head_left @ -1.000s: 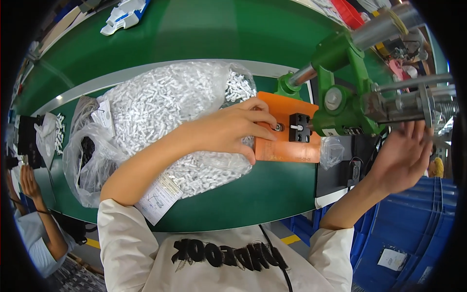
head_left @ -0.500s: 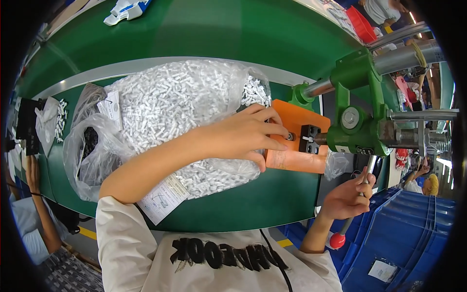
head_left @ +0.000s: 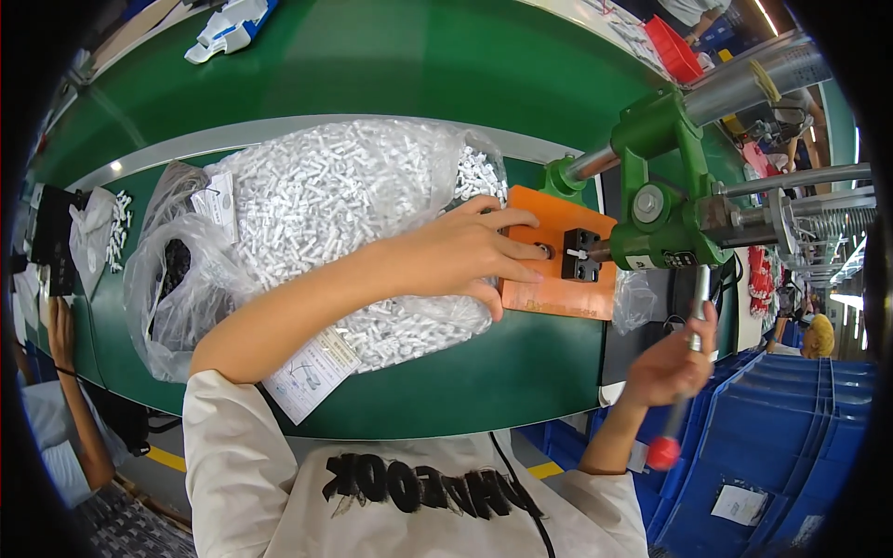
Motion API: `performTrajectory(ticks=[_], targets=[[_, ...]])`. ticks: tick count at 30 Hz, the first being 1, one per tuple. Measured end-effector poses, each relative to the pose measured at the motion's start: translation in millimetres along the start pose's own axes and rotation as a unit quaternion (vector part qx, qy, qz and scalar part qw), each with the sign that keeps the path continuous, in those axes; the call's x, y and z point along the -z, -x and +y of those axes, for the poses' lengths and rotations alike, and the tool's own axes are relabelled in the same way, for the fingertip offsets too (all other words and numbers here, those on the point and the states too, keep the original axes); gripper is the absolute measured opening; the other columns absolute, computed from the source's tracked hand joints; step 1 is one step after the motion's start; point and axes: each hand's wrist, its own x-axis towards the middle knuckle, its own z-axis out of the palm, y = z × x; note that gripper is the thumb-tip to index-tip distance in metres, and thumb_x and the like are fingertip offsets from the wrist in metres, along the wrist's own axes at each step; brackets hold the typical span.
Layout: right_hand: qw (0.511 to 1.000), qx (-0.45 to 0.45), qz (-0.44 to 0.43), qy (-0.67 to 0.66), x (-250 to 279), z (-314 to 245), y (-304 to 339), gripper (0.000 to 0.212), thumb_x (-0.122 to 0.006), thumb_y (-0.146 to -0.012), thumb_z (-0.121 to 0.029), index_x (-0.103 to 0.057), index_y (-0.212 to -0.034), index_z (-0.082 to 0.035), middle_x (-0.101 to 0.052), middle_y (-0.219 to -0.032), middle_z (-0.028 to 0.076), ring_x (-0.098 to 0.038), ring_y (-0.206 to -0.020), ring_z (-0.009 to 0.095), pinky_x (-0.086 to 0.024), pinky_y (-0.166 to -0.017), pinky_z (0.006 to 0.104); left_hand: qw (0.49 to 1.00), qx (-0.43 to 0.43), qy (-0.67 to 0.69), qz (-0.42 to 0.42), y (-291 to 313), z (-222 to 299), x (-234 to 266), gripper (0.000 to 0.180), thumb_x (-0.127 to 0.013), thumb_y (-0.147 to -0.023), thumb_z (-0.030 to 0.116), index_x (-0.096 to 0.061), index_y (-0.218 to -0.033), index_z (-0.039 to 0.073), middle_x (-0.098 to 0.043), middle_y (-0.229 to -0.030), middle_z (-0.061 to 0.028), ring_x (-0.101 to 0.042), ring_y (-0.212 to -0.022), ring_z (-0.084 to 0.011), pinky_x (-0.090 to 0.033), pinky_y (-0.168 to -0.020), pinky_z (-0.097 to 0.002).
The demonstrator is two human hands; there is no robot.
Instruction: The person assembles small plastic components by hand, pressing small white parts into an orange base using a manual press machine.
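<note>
My left hand (head_left: 474, 256) reaches over the bag and lies at the left side of an orange base plate (head_left: 549, 302). Its fingers are spread apart, the tips near a small round metal fitting (head_left: 543, 251). On the plate a black block (head_left: 582, 256) holds a small white piece (head_left: 579, 253), in line with the ram of a green hand press (head_left: 648, 205). My right hand (head_left: 672, 363) is wrapped round the metal lever (head_left: 698, 312) of the press, slightly blurred, above its red ball knob (head_left: 662, 453).
A large clear bag (head_left: 316, 200) of small white plastic pieces fills the green table (head_left: 446, 381), with a paper label (head_left: 312, 377) at its front. Blue crates (head_left: 763, 428) stand at the right. Another person's hand (head_left: 61, 330) is at the far left.
The lever and my right hand have swung a little, the red knob shifting rightward. My left hand stays at the plate. The whole view has shifted slightly.
</note>
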Motion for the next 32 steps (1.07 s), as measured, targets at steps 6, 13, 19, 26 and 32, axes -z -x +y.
performTrajectory(ticks=[6,13,19,26,32], targets=[[0.93,-0.174,-0.002,-0.324,1.4,-9.5,-135.9,0.043,-0.039,-0.103,-0.051,-0.051,-0.095,-0.01,-0.043,-0.076,0.003,-0.046,-0.081,0.022,-0.038,-0.095,0.0489,1.0,-0.019,-0.004,-0.012,-3.7,-4.2,-1.4,0.061,-0.075,-0.07,0.044,-0.068,-0.124,0.017,-0.06,-0.139,-0.0023,-0.042,-0.14,-0.0261,-0.03,-0.11,-0.048],[0.917,-0.272,0.245,-0.156,-55.0,4.9,-164.9,0.044,-0.044,-0.103,-0.052,-0.057,-0.116,-0.012,-0.052,-0.077,-0.007,-0.039,-0.054,0.003,-0.028,-0.049,0.0214,1.0,0.005,-0.016,-0.017,-1.4,0.4,-0.8,0.06,-0.074,-0.072,0.046,-0.068,-0.125,0.018,-0.059,-0.139,-0.0015,-0.043,-0.139,-0.0253,-0.032,-0.108,-0.045],[0.931,-0.217,0.244,-0.162,-43.8,21.8,-168.7,0.053,-0.034,-0.106,-0.048,-0.052,-0.13,-0.004,-0.064,-0.114,0.01,-0.064,-0.099,0.021,-0.053,-0.087,0.0354,0.999,-0.003,-0.033,-0.001,-2.3,2.7,-4.8,0.06,-0.074,-0.072,0.048,-0.068,-0.124,0.019,-0.059,-0.139,0.0002,-0.045,-0.138,-0.0234,-0.033,-0.106,-0.0442],[0.926,-0.231,0.202,-0.218,-72.7,29.6,-183.3,0.051,-0.027,-0.106,-0.053,-0.052,-0.098,-0.01,-0.05,-0.074,0.004,-0.046,-0.064,0.015,-0.035,-0.056,0.0297,0.992,0.017,-0.109,0.063,-1.1,15.8,-23.9,0.059,-0.074,-0.068,0.053,-0.07,-0.117,0.02,-0.061,-0.135,0.0005,-0.052,-0.13,-0.025,-0.039,-0.101,-0.0454],[0.862,-0.178,0.036,-0.474,-41.7,91.3,-181.2,0.044,-0.036,-0.107,-0.044,-0.056,-0.118,-0.007,-0.068,-0.102,0.009,-0.068,-0.087,0.022,-0.058,-0.078,0.0361,0.987,0.068,-0.14,0.049,-13.8,35.9,-31.5,0.051,-0.074,-0.077,0.046,-0.069,-0.119,0.018,-0.055,-0.142,-0.006,-0.043,-0.137,-0.0293,-0.036,-0.103,-0.0519]])
